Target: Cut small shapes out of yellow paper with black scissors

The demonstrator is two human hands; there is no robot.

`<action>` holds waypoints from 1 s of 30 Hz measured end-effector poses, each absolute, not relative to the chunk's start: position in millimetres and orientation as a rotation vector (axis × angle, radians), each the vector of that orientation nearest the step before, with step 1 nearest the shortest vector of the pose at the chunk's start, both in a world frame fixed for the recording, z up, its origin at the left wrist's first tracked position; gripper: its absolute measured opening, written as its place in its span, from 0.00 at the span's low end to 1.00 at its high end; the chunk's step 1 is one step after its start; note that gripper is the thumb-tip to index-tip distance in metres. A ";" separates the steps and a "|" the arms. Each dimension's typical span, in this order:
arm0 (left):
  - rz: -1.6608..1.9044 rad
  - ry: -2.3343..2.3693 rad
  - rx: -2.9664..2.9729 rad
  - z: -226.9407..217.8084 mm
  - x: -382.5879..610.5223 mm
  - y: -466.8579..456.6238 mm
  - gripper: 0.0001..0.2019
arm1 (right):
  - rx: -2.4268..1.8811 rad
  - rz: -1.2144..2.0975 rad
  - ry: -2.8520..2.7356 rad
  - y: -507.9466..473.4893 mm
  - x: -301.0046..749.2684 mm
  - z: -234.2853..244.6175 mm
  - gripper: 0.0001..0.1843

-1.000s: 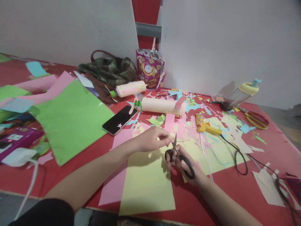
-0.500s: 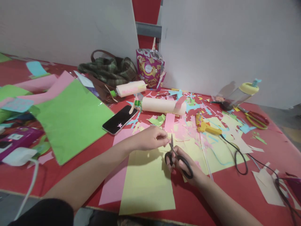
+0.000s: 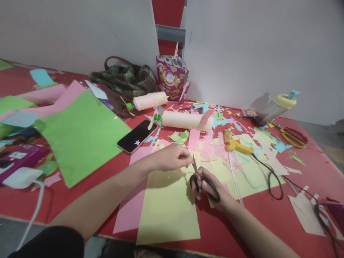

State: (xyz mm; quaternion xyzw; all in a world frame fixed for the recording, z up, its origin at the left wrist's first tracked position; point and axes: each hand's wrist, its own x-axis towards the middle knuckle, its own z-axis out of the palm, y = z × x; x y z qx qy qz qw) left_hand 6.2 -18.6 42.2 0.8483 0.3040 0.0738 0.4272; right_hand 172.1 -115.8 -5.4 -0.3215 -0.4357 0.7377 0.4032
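My right hand [image 3: 211,188] grips a pair of scissors [image 3: 198,173] by its black handles, blades pointing up and away from me. Just left of the blades, my left hand [image 3: 177,157] is closed in a pinch. Whatever lies between its fingertips is too small to make out. The blade tips are right beside those fingertips; whether they touch cannot be seen. Beneath both hands lies a sheet of pale yellow paper [image 3: 169,211], partly over a pink sheet [image 3: 127,211]. Beyond my left hand rests a phone [image 3: 131,138] with a small pink paper star [image 3: 137,142] on it.
Two paper-wrapped bottles [image 3: 185,120] [image 3: 152,101] lie behind my hands. A yellow glue gun [image 3: 238,146] with a black cord sits to the right among paper scraps. Pliers [image 3: 291,138] are farther right. A large green sheet [image 3: 83,136] covers the left. A snack bag [image 3: 172,79] stands behind.
The scissors have turned slightly, with their blade tips a little farther left, toward my left fingertips. My left hand keeps its pinch in nearly the same place.
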 end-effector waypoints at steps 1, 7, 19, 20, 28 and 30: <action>0.182 0.771 2.108 41.7 6.4 -18.7 0.13 | -0.820 1.855 -1.104 -115.8 172.3 -5.6 0.15; 0.171 0.786 2.069 40.5 7.2 -19.9 0.13 | -0.853 1.833 -1.111 -116.5 172.8 -6.8 0.15; 0.208 0.818 2.016 40.7 9.2 -20.3 0.14 | -0.842 1.819 -1.131 -115.7 171.3 -5.1 0.14; 0.207 0.820 2.011 40.5 9.4 -20.4 0.14 | -0.839 1.822 -1.126 -115.8 171.4 -5.4 0.14; 0.208 0.809 1.996 41.3 11.5 -22.3 0.14 | -0.844 1.827 -1.097 -115.7 170.8 -2.3 0.15; 0.221 0.820 1.984 41.6 12.3 -22.7 0.14 | -0.841 1.817 -1.108 -115.2 170.5 -1.7 0.15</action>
